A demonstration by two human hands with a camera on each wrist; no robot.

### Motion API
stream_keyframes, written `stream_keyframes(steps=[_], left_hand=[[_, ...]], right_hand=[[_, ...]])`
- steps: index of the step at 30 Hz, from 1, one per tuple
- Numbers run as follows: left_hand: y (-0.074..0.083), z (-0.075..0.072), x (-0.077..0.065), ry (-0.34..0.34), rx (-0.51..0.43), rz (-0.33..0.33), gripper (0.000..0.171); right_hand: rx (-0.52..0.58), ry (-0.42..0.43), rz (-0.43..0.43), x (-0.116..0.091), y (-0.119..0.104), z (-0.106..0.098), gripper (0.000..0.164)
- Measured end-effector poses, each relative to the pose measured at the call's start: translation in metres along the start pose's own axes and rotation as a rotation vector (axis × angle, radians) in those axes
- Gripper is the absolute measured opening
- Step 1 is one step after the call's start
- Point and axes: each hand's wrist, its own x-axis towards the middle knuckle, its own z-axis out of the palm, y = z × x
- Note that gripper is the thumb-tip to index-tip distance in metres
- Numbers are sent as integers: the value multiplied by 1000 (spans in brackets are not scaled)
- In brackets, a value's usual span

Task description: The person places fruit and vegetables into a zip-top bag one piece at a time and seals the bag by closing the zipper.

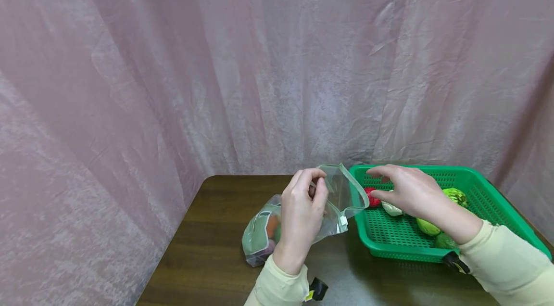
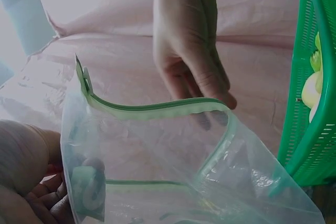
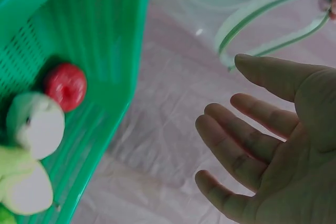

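Observation:
My left hand (image 1: 300, 210) pinches the side of a clear zip bag (image 1: 348, 195) with thumb and fingers. The bag's green-edged mouth gapes toward the right, with a white slider (image 1: 344, 221) at its lower corner. Left of the hand, clear plastic with a green label (image 1: 258, 231) covers an orange item (image 1: 271, 225) and a purple one (image 1: 269, 248); the hand hides the stretch between. Fingers spread and holding nothing, my right hand (image 1: 409, 190) hovers over the near-left part of a green basket (image 1: 467, 173), beside the bag's mouth (image 2: 157, 109). Its palm shows bare in the right wrist view.
Inside the basket lie a red round item (image 3: 65, 86), a white one (image 1: 392, 208), a yellow-green one (image 1: 427, 227), a dark green one (image 1: 445, 241) and leafy green produce (image 1: 455, 196). A brown wooden table (image 1: 203, 248) carries everything. Behind it hangs a pink curtain (image 1: 259, 80).

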Motion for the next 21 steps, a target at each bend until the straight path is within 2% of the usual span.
stream_keyframes(steps=[6,14,21], left_hand=[[1,0,0,-8,-6,-9,11],[0,1,0,-2,-8,2,11],[-1,2,0,-3,1,6,9]], right_hand=[[-83,-64,23,3,22,0,59],[-136,-124,38,4,45,5,67],[-179,-240,61,10,58,10,71]])
